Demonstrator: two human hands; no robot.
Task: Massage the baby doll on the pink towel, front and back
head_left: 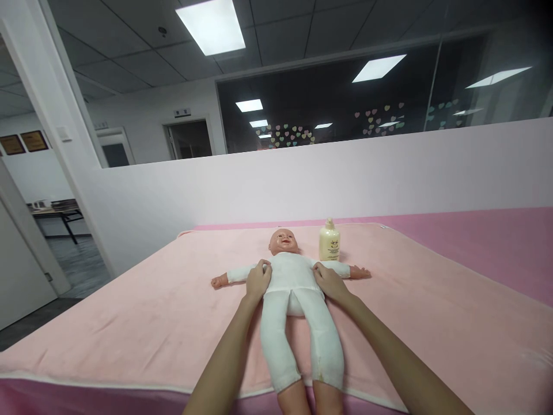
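Observation:
A baby doll with a white cloth body lies on its back on a pink blanket, arms spread and legs toward me. My left hand rests against the left side of its torso by the armpit, fingers curled. On the other side my right hand touches the torso below the doll's outstretched arm, its fingers bent in too. Whether either hand pinches the cloth is too small to make out. A pale yellow pump bottle stands upright just beyond the doll's arm on the right.
A low white wall with glass above it runs behind the padded pink surface. At the far left are a door and a dark table with things on it.

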